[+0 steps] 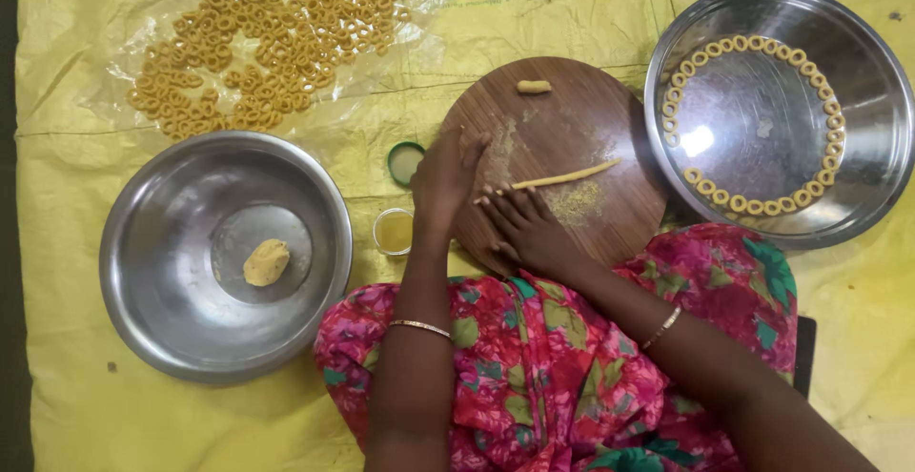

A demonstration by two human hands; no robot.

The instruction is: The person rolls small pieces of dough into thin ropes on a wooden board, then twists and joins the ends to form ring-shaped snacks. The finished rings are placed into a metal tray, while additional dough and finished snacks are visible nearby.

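Landmark: round wooden board [572, 138], resting on the yellow sheet [76, 405].
Dough rope [564, 177]: across the board's middle, thin, its near end under the fingers.
Left hand [444, 178]: at the board's left edge, fingers flat and spread, gripping nothing.
Right hand [526, 227]: at the board's near edge, fingers spread flat, fingertips on the rope.
Risk: uneven pressure could snap the thin rope.
Risk: too little of the flour dusting [575, 203] beside the rope could let it stick.
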